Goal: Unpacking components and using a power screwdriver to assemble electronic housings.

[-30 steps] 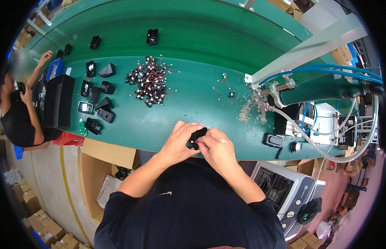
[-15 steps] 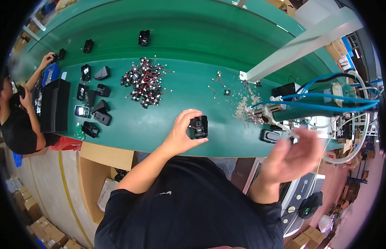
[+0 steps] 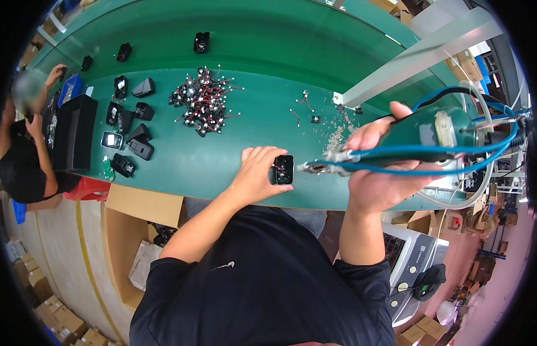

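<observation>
My left hand (image 3: 254,176) grips a small black open plastic housing (image 3: 285,170) by its left side, thumb at the near end and fingers at the far end. Inside the housing sit small dark parts and a bit of red wire. My right hand (image 3: 375,187) is wrapped round a green power screwdriver (image 3: 410,135) with blue hoses. Its metal tip (image 3: 317,167) points left, just short of the housing's right wall. Beyond the tip, a scatter of tiny silver screws (image 3: 336,138) lies on the green table (image 3: 245,130).
A heap of small black parts with red-black wires (image 3: 205,104) lies at mid-table. Several black housings (image 3: 142,130) are on the left, beside a long black bin (image 3: 75,132). A metal post (image 3: 418,57) rises at right. A co-worker (image 3: 26,138) sits at far left.
My right hand has taken hold of the screwdriver and brought it left, its tip now beside the housing. My left hand and the housing have barely moved.
</observation>
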A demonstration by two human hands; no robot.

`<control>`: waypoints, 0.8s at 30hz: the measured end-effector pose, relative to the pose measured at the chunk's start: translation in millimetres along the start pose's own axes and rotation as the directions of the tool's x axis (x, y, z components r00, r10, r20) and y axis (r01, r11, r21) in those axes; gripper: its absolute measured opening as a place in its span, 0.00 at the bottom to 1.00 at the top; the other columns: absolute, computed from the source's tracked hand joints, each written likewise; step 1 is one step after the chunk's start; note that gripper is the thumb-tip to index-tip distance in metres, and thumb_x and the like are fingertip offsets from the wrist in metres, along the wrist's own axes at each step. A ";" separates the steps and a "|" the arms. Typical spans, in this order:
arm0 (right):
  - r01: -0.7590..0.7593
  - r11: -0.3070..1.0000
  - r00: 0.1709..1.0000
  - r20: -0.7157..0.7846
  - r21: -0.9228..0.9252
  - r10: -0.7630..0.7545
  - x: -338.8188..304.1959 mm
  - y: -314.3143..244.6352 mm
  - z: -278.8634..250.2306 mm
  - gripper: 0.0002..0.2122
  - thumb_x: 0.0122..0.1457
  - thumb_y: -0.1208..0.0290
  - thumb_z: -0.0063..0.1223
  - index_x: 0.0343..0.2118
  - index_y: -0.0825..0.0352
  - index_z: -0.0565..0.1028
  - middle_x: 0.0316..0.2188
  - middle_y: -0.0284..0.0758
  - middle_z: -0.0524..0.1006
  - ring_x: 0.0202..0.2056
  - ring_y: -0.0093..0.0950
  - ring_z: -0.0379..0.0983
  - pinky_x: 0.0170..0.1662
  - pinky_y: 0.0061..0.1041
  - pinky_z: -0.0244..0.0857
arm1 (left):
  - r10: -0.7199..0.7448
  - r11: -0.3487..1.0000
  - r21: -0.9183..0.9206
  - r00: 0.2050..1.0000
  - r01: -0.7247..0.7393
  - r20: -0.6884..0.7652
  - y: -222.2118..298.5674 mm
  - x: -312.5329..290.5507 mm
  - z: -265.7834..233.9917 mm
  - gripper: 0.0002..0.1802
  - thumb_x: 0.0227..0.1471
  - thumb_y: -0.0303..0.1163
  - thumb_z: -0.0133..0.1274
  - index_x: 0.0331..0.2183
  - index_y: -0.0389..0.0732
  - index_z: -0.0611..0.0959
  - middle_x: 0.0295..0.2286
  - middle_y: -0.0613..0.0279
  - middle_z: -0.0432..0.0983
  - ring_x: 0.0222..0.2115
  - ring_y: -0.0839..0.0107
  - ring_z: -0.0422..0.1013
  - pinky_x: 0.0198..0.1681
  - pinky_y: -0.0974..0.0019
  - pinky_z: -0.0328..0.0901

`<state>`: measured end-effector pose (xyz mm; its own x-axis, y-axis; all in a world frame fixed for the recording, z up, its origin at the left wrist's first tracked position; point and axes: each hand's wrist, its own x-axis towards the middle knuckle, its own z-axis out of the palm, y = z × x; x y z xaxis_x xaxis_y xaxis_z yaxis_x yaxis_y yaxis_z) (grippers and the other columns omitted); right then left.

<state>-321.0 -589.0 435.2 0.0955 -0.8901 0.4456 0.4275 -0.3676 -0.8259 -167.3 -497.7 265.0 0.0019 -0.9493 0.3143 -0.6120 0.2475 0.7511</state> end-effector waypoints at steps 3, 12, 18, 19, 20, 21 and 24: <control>-0.031 0.996 0.997 0.078 0.082 0.025 -17.4 2.5 6.4 0.52 0.52 0.21 0.30 0.53 0.77 0.66 0.21 0.37 0.71 0.19 0.29 0.70 0.25 0.26 0.69 | 0.015 1.000 0.009 1.000 -0.015 0.008 -1.4 -1.8 1.7 0.47 0.28 0.45 0.76 0.51 0.43 0.74 0.42 0.62 0.74 0.44 0.60 0.69 0.53 0.54 0.53; -0.180 0.983 0.979 0.098 0.040 0.176 -39.8 15.6 3.3 0.52 0.47 0.18 0.30 0.48 0.75 0.66 0.23 0.35 0.73 0.24 0.26 0.74 0.29 0.23 0.71 | 0.029 1.000 0.011 1.000 -0.029 0.000 1.3 -1.6 1.0 0.46 0.28 0.46 0.76 0.50 0.43 0.74 0.41 0.61 0.75 0.43 0.60 0.70 0.52 0.56 0.54; -0.165 0.985 0.983 0.071 -0.044 0.168 -39.7 15.5 5.0 0.51 0.49 0.19 0.31 0.49 0.74 0.66 0.20 0.37 0.71 0.21 0.28 0.69 0.26 0.26 0.68 | 0.033 0.999 0.004 0.999 -0.033 -0.009 1.0 -1.6 1.9 0.45 0.28 0.46 0.76 0.50 0.43 0.75 0.42 0.61 0.75 0.43 0.60 0.70 0.52 0.56 0.54; -0.170 0.984 0.983 0.065 -0.052 0.174 -39.7 15.4 5.1 0.51 0.49 0.18 0.32 0.49 0.74 0.66 0.20 0.37 0.71 0.21 0.28 0.69 0.26 0.26 0.68 | 0.032 0.999 0.003 0.999 -0.032 -0.009 1.1 -2.0 1.8 0.45 0.28 0.46 0.76 0.50 0.43 0.75 0.42 0.61 0.75 0.43 0.60 0.70 0.52 0.56 0.54; -0.170 0.984 0.983 0.065 -0.053 0.174 -39.7 16.4 5.3 0.51 0.49 0.18 0.32 0.49 0.74 0.66 0.20 0.37 0.71 0.21 0.28 0.69 0.26 0.26 0.68 | 0.032 0.999 0.004 0.999 -0.032 -0.011 0.7 -2.2 1.0 0.46 0.28 0.46 0.76 0.50 0.42 0.75 0.42 0.61 0.75 0.43 0.60 0.70 0.52 0.56 0.54; -0.173 0.984 0.982 0.069 -0.033 0.175 -39.8 17.8 5.2 0.51 0.48 0.18 0.32 0.49 0.74 0.66 0.20 0.37 0.71 0.21 0.28 0.69 0.26 0.26 0.68 | 0.032 0.999 0.006 0.999 -0.032 -0.014 0.4 -2.2 0.6 0.46 0.28 0.46 0.76 0.50 0.42 0.75 0.42 0.61 0.75 0.43 0.60 0.70 0.52 0.55 0.55; -0.179 0.984 0.982 0.063 -0.014 0.179 -41.4 20.2 5.0 0.51 0.47 0.18 0.33 0.47 0.73 0.67 0.20 0.38 0.71 0.21 0.29 0.69 0.26 0.26 0.68 | 0.028 1.000 -0.002 1.000 -0.028 -0.012 0.3 -1.1 0.9 0.46 0.27 0.45 0.76 0.50 0.42 0.75 0.42 0.61 0.76 0.43 0.60 0.70 0.52 0.55 0.55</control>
<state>-311.8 -558.3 401.8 0.2272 -0.9228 0.3113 0.3912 -0.2062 -0.8969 -168.2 -496.7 264.3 -0.0058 -0.9398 0.3418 -0.6101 0.2741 0.7434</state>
